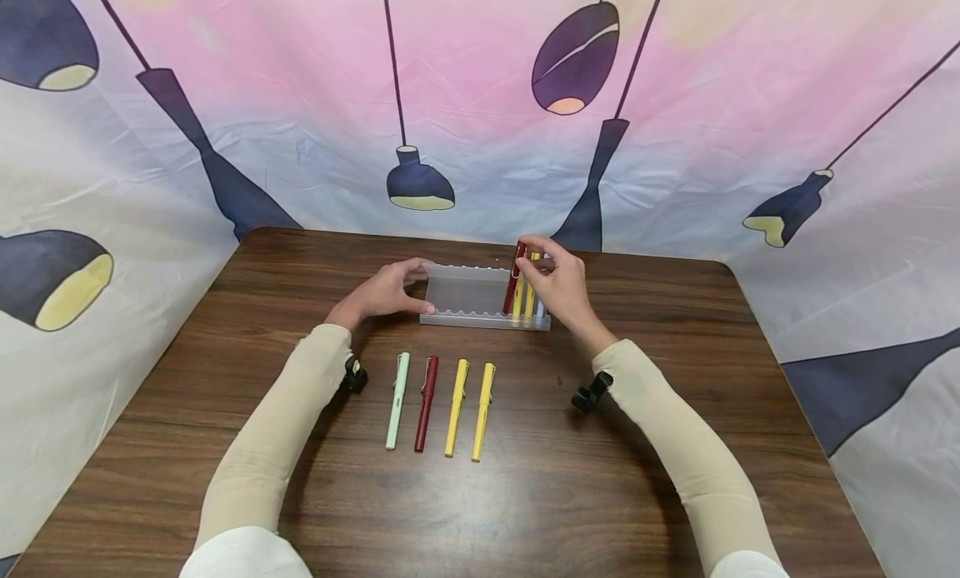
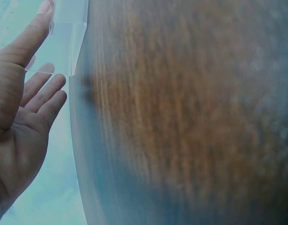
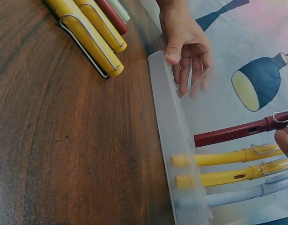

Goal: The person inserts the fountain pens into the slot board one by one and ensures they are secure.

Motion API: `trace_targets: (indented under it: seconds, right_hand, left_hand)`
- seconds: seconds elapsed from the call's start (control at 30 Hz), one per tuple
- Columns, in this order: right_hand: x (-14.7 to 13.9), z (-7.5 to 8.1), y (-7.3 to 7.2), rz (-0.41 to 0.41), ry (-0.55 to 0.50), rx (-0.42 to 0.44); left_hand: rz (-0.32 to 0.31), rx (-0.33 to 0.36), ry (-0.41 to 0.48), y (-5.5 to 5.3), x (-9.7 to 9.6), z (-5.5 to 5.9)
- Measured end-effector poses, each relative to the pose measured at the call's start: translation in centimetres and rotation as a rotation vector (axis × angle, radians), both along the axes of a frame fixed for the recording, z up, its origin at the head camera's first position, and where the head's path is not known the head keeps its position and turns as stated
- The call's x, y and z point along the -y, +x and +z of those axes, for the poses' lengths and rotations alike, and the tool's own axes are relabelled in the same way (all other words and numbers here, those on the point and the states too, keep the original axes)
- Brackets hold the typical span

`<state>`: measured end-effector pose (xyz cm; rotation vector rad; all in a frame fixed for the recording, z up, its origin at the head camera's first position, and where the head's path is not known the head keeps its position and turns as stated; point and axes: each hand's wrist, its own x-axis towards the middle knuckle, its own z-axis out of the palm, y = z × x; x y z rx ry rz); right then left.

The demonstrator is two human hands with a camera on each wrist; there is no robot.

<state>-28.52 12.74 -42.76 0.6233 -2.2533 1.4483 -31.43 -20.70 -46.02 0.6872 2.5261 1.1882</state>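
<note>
A clear plastic pen rack (image 1: 468, 291) with notched edges stands toward the back of the table. My left hand (image 1: 386, 293) steadies its left end, with the thumb at the front corner and the fingers behind; this thumb (image 2: 33, 35) also shows in the left wrist view. My right hand (image 1: 558, 282) pinches a dark red pen (image 3: 232, 133) by its cap end, over the rack's right part. Beside that pen, two yellow pens (image 3: 218, 158) and a pale blue pen (image 3: 232, 196) lean in the rack. The red pen's lower tip is close to the rack's front lip.
On the table (image 1: 600, 478) in front of the rack lie a mint green pen (image 1: 397, 401), another dark red pen (image 1: 426, 405) and two yellow pens (image 1: 457, 407), side by side. A cloth (image 1: 480, 87) printed with lamps hangs behind the table.
</note>
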Motion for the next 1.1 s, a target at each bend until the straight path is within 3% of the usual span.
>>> trace_targets:
  seconds: [0.67,0.87,1.1]
  right_hand:
    - [0.6,-1.2,-0.3,0.012,0.050,0.059]
    - [0.6,-1.3,-0.4,0.012,0.095,0.040]
    - [0.7,-0.7,-0.6,-0.032,0.168,-0.048]
  left_hand:
    - [0.004,0.006,-0.001,-0.2,0.0,-0.2]
    - [0.006,0.010,0.000,-0.1,0.0,-0.1]
    - [0.007,0.021,0.020,0.0,0.0,-0.1]
